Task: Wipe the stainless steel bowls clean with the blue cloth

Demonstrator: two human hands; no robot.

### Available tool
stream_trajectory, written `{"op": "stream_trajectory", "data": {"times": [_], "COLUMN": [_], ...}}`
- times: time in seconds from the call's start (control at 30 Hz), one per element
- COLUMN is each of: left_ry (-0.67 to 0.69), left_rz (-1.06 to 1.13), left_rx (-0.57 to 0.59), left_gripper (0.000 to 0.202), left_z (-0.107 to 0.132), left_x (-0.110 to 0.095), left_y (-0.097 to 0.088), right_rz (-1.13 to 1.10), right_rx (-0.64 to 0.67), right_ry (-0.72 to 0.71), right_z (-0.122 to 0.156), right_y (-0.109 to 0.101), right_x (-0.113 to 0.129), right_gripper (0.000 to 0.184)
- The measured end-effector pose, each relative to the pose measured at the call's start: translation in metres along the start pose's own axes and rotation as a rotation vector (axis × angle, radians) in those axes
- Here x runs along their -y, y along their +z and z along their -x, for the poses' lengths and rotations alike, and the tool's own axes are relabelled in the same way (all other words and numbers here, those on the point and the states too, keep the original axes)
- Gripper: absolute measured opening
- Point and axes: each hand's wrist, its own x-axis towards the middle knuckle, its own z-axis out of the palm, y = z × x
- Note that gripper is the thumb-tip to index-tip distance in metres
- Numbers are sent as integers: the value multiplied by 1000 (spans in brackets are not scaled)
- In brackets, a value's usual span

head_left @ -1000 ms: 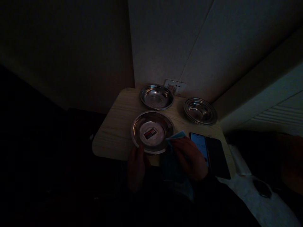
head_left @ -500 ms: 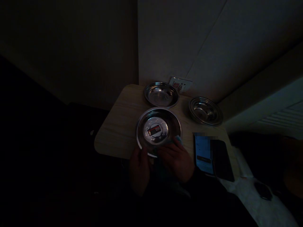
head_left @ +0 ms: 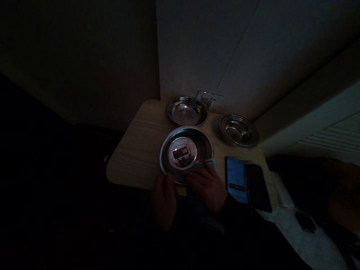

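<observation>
A steel plate (head_left: 197,144) with a sticker in its middle is tilted toward me at the near edge of a small wooden table (head_left: 135,157). My left hand (head_left: 163,195) grips the plate's near left rim, fingers closed on it. My right hand (head_left: 208,185) presses a light blue cloth (head_left: 211,164) against the plate's near right rim. The scene is very dark.
Two more steel plates stand on the table: one at the back (head_left: 187,111) and one at the right (head_left: 238,131). A lit phone (head_left: 237,180) lies beside a dark case (head_left: 257,187). A wall socket (head_left: 209,99) is behind. White bedding (head_left: 306,240) lies at lower right.
My right hand has shifted left with the cloth from beside the phone onto the plate's near rim. The plate has tipped up a little more toward me.
</observation>
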Motion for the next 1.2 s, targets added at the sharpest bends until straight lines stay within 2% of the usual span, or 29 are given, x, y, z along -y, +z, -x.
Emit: {"op": "stream_trajectory", "data": {"times": [0.1, 0.23, 0.37, 0.53, 0.7, 0.83, 0.97, 1.2], "left_ry": [20, -17, 12, -16, 10, -22, 7, -17], "left_rz": [-33, -41, -87, -51, -73, -92, -78, -54], "left_rx": [-22, -1, -31, 6, -23, -29, -49, -15], "left_gripper": [31, 31, 32, 31, 30, 30, 31, 31], "left_z": [1, 2, 3, 1, 1, 0, -1, 0], "left_x": [2, 2, 1, 2, 0, 0, 2, -1], "left_y": [1, 3, 4, 4, 7, 7, 8, 9], "right_rz": [-41, 15, -50, -14, -65, -54, -86, -96], "right_rx": [-7, 26, -9, -18, -59, -33, -33, -22], "right_ry": [14, 14, 30, -7, 7, -24, -19, -27], "right_z": [-2, 0, 2, 5, 5, 6, 6, 5], "right_y": [1, 0, 1, 3, 3, 3, 2, 4], "right_x": [3, 2, 2, 0, 0, -2, -4, -6], "right_gripper": [16, 16, 17, 22, 23, 23, 22, 22]}}
